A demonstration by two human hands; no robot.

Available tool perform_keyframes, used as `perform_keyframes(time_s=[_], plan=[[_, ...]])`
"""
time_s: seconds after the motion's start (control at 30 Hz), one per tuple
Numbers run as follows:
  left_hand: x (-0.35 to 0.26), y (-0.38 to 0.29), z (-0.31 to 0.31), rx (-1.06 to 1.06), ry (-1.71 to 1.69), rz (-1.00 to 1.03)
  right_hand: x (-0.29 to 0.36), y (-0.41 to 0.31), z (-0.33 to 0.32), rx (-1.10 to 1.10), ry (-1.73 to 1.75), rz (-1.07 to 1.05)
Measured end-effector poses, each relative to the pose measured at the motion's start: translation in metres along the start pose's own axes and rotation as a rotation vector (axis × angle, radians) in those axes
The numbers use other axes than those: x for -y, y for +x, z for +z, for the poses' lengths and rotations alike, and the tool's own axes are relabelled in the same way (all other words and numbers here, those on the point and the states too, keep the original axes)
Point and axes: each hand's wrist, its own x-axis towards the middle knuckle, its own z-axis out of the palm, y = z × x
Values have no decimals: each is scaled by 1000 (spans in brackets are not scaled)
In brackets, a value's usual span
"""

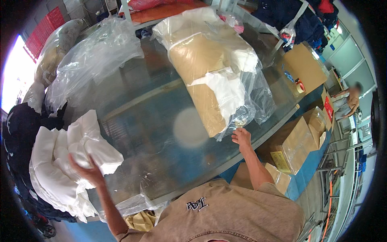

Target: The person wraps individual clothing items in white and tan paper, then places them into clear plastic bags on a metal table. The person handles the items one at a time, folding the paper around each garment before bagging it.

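Observation:
At the left of the glass-topped table (145, 121), a stack of folded white fabric (57, 169) lies beside dark cloth. My left hand (87, 171) is over the stack's right part with its fingers spread; whether it touches the fabric is not plain. My right hand (242, 136), fingers bent together, is at the lower end of a large clear plastic bag (208, 57). Its fingertips appear to pinch the bag's gathered plastic. Tan and white fabric shows inside the bag.
Loose clear plastic (99, 51) covers the table's far left. Dark cloth (21, 145) is heaped at the left edge. On a cardboard piece (305, 66) at the right lies a tape roll (300, 86). Cardboard boxes (290, 145) stand beside the table. A person (347, 101) is farther off.

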Motion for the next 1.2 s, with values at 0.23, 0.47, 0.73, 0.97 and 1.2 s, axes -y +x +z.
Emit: perform_keyframes(time_s=[0.23, 0.47, 0.73, 0.97, 1.2], plan=[[-309, -182, 96, 940, -479, 213, -17, 67, 3, 637, 343, 601], [-409, -222, 151, 860, -363, 331, -12, 67, 8, 637, 647, 372], [-397, -191, 151, 814, -677, 265, -37, 82, -20, 1084, -154, 541], [-387, -184, 130, 822, -761, -38, 9, 115, 2, 207, -100, -528], [-387, -187, 131, 856, -783, -128, 139, 169, -11, 166, -289, -969]])
